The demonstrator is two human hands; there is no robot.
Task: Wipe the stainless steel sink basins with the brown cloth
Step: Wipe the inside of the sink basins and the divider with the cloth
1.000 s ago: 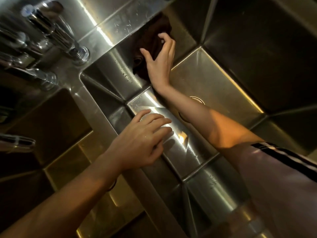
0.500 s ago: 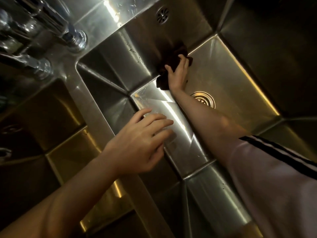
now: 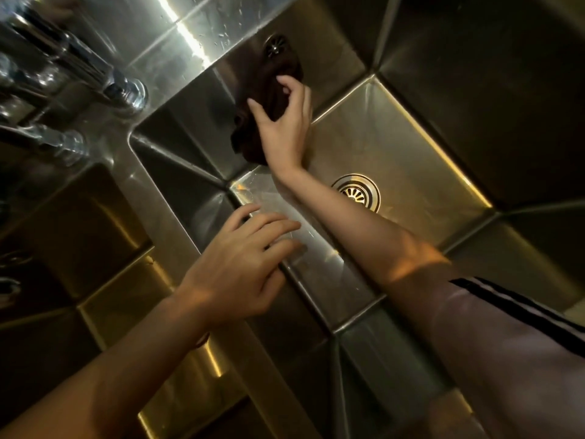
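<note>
Now, two basins: your left hand [image 3: 235, 267] rests, fingers relaxed, on the divider [image 3: 177, 229] beside the left basin [image 3: 104, 248]; in the right basin [image 3: 411, 147], your right hand [image 3: 286, 128] pinches one brown cloth [image 3: 253, 122] against the back wall.

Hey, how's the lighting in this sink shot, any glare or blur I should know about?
Head view: dim, warm light; a bright glare streak on the ledge behind the basin; the taps are blurred; the brown cloth under the right hand is nearly black in shadow; wide-angle lens tilts and bends the basin edges; the left hand is fairly sharp.
</note>
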